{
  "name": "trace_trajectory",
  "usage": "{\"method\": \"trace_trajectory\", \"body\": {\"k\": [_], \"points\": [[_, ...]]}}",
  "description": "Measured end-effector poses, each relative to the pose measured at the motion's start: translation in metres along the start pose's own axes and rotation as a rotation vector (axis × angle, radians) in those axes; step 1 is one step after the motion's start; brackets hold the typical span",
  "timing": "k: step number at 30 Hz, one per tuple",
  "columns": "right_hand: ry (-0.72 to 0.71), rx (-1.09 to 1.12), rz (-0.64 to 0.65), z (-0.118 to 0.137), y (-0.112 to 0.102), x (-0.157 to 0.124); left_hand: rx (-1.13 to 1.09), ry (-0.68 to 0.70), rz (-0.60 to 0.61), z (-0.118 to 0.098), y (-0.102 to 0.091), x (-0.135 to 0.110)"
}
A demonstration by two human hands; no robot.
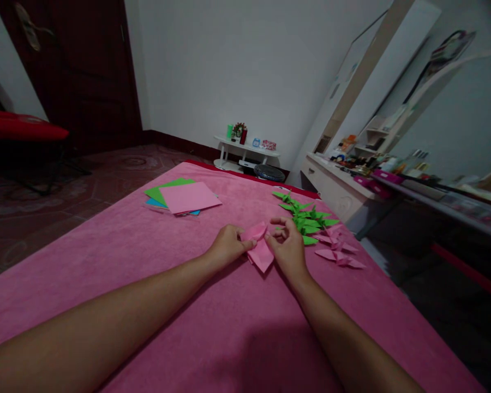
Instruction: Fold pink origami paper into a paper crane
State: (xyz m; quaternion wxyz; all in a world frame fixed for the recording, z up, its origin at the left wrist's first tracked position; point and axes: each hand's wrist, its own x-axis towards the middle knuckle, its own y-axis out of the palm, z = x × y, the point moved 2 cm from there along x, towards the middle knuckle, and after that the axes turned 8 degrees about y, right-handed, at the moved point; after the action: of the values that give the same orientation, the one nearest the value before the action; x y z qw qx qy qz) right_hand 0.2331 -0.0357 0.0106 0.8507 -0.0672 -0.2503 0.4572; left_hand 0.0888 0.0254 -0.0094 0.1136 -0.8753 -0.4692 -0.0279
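Pink cloth (204, 333) lies beneath; left hand (228, 244) and right hand (289, 250), half-curled, pinch folded paper (263, 257); uneven pulling may tear it.

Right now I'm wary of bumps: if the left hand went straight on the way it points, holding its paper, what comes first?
Carrying the folded pink paper, the left hand would probably meet the right hand first, at the paper's right side; depth is hard to judge here.
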Motion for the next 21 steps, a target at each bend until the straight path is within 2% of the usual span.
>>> {"method": "trace_trajectory", "body": {"k": [5, 11, 18, 21], "points": [[-0.053, 0.004, 0.042, 0.005, 0.001, 0.001, -0.062, -0.043, 0.016, -0.002, 0.001, -0.001], [-0.120, 0.008, 0.087, 0.006, -0.003, 0.005, -0.142, -0.073, 0.100, -0.005, 0.002, -0.004], [-0.200, -0.043, 0.230, 0.018, -0.014, 0.010, -0.163, -0.141, 0.160, -0.009, 0.001, -0.005], [-0.242, -0.063, 0.313, 0.023, -0.018, 0.012, -0.183, -0.159, 0.223, -0.010, -0.001, -0.005]]}}
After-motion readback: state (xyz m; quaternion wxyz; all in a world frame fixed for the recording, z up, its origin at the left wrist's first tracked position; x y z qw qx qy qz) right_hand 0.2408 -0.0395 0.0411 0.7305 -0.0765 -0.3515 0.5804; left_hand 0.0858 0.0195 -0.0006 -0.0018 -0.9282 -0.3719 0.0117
